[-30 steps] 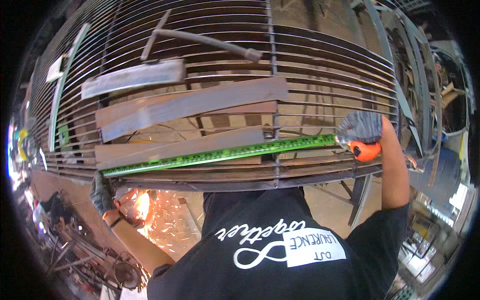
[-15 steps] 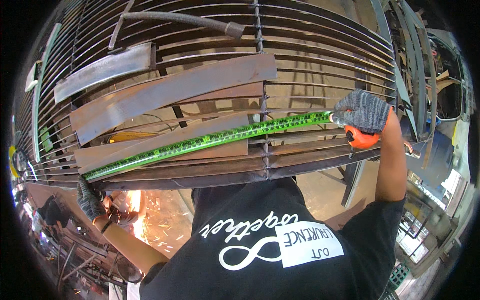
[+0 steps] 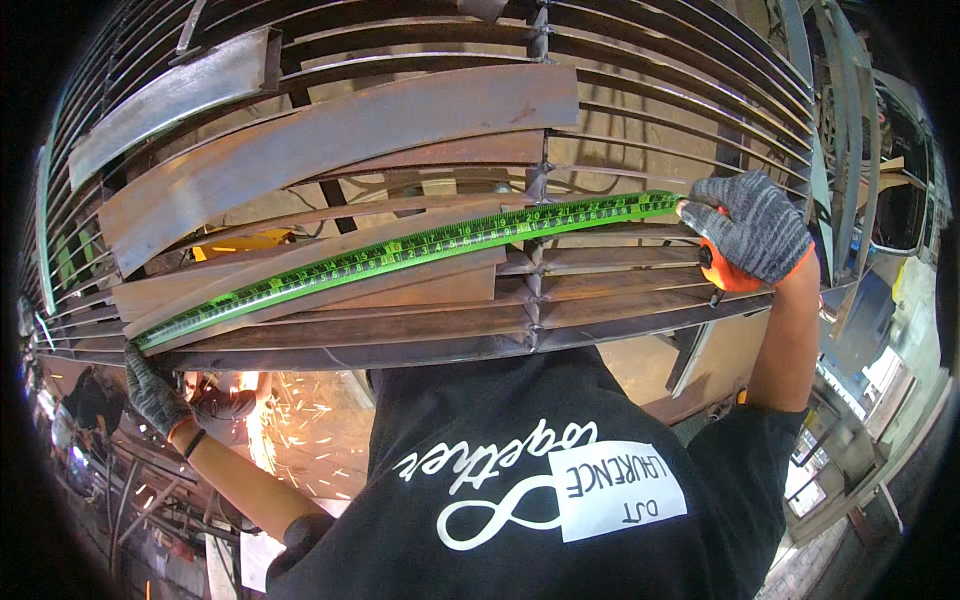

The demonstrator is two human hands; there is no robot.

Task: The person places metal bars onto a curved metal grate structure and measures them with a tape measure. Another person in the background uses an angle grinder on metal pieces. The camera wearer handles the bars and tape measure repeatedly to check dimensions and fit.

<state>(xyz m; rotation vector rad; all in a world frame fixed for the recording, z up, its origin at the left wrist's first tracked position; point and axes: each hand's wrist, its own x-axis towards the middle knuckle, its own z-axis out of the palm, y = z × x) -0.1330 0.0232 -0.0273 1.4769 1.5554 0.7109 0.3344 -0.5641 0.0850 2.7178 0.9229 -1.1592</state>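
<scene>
Head view: holding a green tape blade out between both hands, over a slatted steel surface.
Runs down-left from the right hand, in a grip closed round the orange case, to the left hand, apparently pinching the tip. Slants lengthwise across flat steel pieces, too close to tell whether touching. Looks bright green with black scale bands, gently bowed, glossy toward the left end.

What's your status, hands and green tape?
Right hand gripping orange tape case, left hand at far end of green blade. Blade over flat metal strips, clear between hands. Sparks visible past left forearm.
</scene>
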